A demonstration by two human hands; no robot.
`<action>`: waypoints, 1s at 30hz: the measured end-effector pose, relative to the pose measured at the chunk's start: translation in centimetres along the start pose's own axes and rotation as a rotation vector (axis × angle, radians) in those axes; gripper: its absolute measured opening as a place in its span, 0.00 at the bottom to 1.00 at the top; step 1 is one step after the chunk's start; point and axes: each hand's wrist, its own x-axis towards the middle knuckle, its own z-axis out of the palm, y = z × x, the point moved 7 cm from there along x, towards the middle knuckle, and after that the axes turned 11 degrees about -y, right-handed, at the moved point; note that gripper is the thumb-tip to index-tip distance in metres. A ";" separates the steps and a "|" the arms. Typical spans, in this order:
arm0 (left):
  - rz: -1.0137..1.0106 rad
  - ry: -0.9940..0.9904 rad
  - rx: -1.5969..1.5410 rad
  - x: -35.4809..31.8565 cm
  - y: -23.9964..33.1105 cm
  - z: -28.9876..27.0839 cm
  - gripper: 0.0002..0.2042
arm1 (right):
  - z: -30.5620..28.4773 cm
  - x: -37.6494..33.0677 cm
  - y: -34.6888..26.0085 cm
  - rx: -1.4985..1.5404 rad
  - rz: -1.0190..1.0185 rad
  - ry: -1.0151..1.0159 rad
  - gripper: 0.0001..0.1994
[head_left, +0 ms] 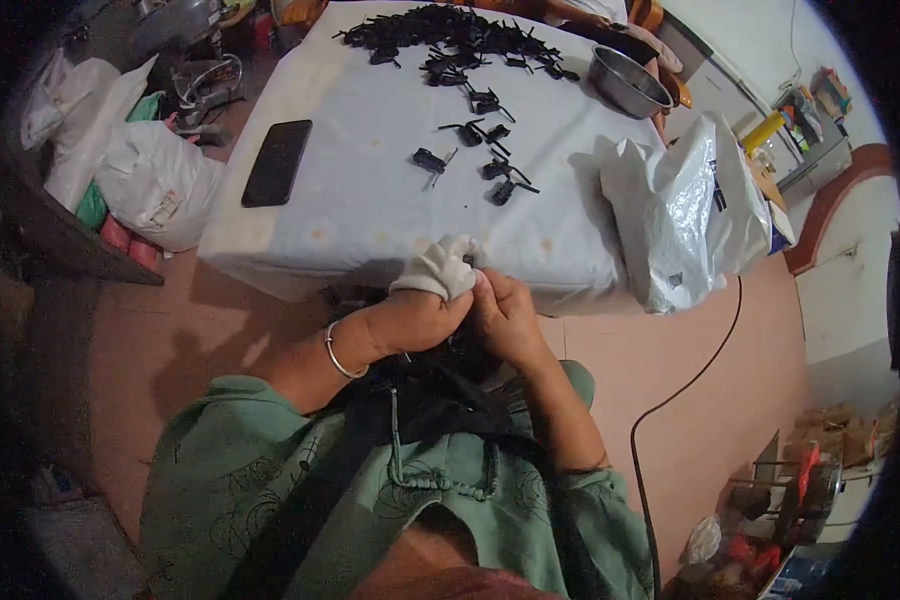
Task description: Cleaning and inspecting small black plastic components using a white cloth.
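**Hands pinched together at the near table edge**

Both hands meet just off the near edge of the white-covered table (pixel 370 200). The left hand (pixel 420 315), its fingers wrapped in a white cloth glove (pixel 440 268), is curled shut against the right hand (pixel 505 315), whose fingertips pinch closed on something small and dark; what it is cannot be made out. This looks like fitting work on one piece. More small black plastic clips (pixel 470 130) lie scattered farther across the table, well apart from the hands.
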 end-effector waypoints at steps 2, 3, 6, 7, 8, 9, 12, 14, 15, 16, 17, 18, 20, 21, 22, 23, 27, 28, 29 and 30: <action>-0.076 -0.039 -0.069 -0.1 -0.6 0.4 0.11 | 0.0 0.0 0.8 0.064 -0.025 0.025 0.13; -0.073 -0.040 -0.072 0.0 -0.8 0.4 0.11 | 0.3 0.0 1.5 0.157 -0.004 -0.007 0.13; 0.038 -0.147 0.207 0.1 0.1 0.5 0.12 | 0.4 0.1 3.0 0.331 0.108 -0.121 0.14; -0.054 -0.173 0.151 0.7 0.2 0.1 0.10 | 0.1 0.1 3.8 0.404 0.199 -0.196 0.14; -0.156 -0.192 0.101 0.9 -0.3 -0.2 0.09 | -0.6 0.7 3.8 0.406 0.197 -0.206 0.14; -0.163 -0.186 0.104 0.9 -0.8 -0.6 0.09 | -2.6 1.3 3.7 0.027 0.229 -0.072 0.15; -0.064 -0.186 0.311 0.8 -1.2 -0.8 0.13 | -5.9 3.2 2.6 -0.582 0.243 0.225 0.17; 0.062 -0.057 0.321 0.6 -1.1 -1.2 0.11 | -6.7 4.9 2.1 -0.804 0.213 0.370 0.18; 0.064 -0.058 0.322 0.7 -1.4 -1.0 0.11 | -6.7 5.9 2.7 -0.849 0.280 0.355 0.18; 0.068 -0.050 0.285 0.7 -1.9 -1.0 0.10 | -6.7 6.6 3.5 -0.894 0.349 0.337 0.19; 0.072 -0.043 0.249 0.8 -2.2 -1.1 0.09 | -6.8 7.0 4.0 -0.892 0.351 0.337 0.19; 0.073 -0.045 0.248 0.9 -2.2 -1.1 0.09 | -7.0 7.3 4.3 -0.871 0.323 0.351 0.18; -0.156 -0.089 0.114 0.8 -3.7 -1.2 0.09 | -6.9 7.4 4.1 -0.843 0.293 0.355 0.18; -0.158 -0.090 0.114 0.6 -4.1 -1.2 0.09 | -7.1 7.0 4.1 -0.828 0.331 0.355 0.16; -0.104 -0.035 0.159 0.5 -4.3 -1.6 0.09 | -7.2 6.7 4.1 -0.814 0.364 0.351 0.15; -0.049 0.020 0.204 0.4 -4.2 -2.0 0.08 | -7.2 6.1 4.1 -0.814 0.361 0.346 0.15; -0.226 0.041 -0.024 0.2 -5.8 -2.0 0.10 | -5.2 2.8 3.1 -0.546 0.146 0.082 0.11; -0.123 0.000 -0.044 0.6 -4.9 -2.0 0.11 | -4.0 2.2 1.8 -0.388 0.052 -0.101 0.11; -0.023 -0.041 -0.062 0.8 -3.9 -1.9 0.12 | -3.9 1.8 1.0 -0.389 0.051 -0.103 0.11; -0.025 -0.039 -0.062 0.9 -3.3 -2.3 0.12 | -3.0 1.5 0.3 -0.323 0.045 -0.199 0.11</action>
